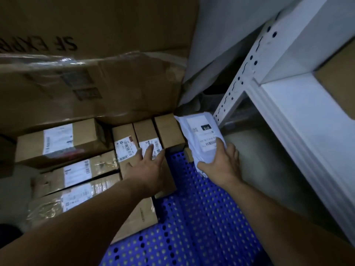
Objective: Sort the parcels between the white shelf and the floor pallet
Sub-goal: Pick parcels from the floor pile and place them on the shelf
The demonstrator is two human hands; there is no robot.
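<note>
A blue perforated floor pallet (192, 217) carries several brown cardboard parcels with white labels. Three narrow boxes stand side by side in a row; my left hand (149, 167) lies on the middle narrow box (143, 131) with straight, spread fingers over its label. My right hand (221, 162) grips the near end of a white plastic mailer bag (199, 135) with a printed label, which lies at the pallet's far right corner against the rightmost narrow box (168, 129). The white shelf (288, 112) stands on the right.
Flat labelled boxes (76, 173) are stacked on the pallet's left. A large taped carton (96, 89) and a tall printed carton (96, 25) rise behind. The shelf's perforated upright (236, 89) stands just beyond the mailer. A brown box (338, 77) sits on the shelf.
</note>
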